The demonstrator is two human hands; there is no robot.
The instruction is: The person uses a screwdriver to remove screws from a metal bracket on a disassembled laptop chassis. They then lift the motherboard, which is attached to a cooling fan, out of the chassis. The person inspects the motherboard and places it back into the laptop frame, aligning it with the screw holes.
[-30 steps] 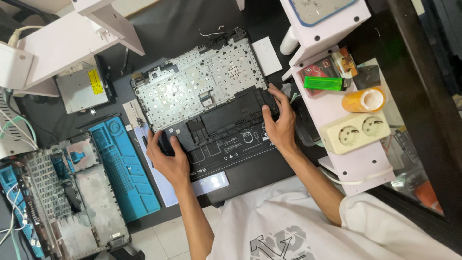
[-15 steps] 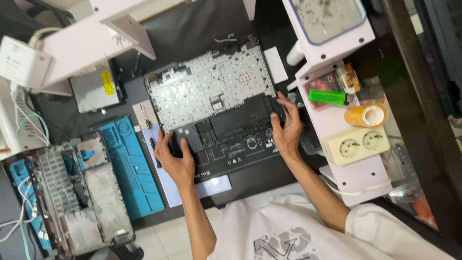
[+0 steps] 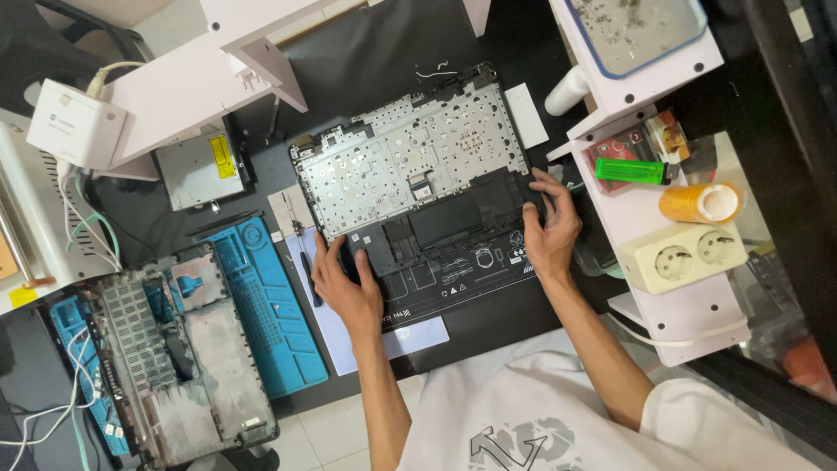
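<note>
An opened laptop base (image 3: pixel 418 187) lies on the black work mat (image 3: pixel 366 61) in front of the seated person, keyboard backplate uppermost, its silver metal sheet facing up and a black battery section along the near edge.

The left hand (image 3: pixel 344 288) rests at the near-left corner of the base, fingers loosely curled against the black edge; whether they pinch anything cannot be told from here. The right hand (image 3: pixel 549 227) sits at the near-right corner, fingers spread and bent, tips pressing down on the black frame — nothing is visibly held in it.

Just left of the left hand lies a blue silicone repair mat (image 3: pixel 270 305), and beyond it a second stripped laptop chassis (image 3: pixel 174 358) with its board exposed. A small silver drive (image 3: pixel 200 166) sits above the blue mat, near the far-left corner of the base.

To the right, a white shelf unit (image 3: pixel 671 296) carries a green lighter (image 3: pixel 632 171), an orange tape roll (image 3: pixel 697 202) and a cream double socket (image 3: pixel 684 255) — all well apart from the right hand. A white adapter box (image 3: pixel 74 131) stands at far left.
</note>
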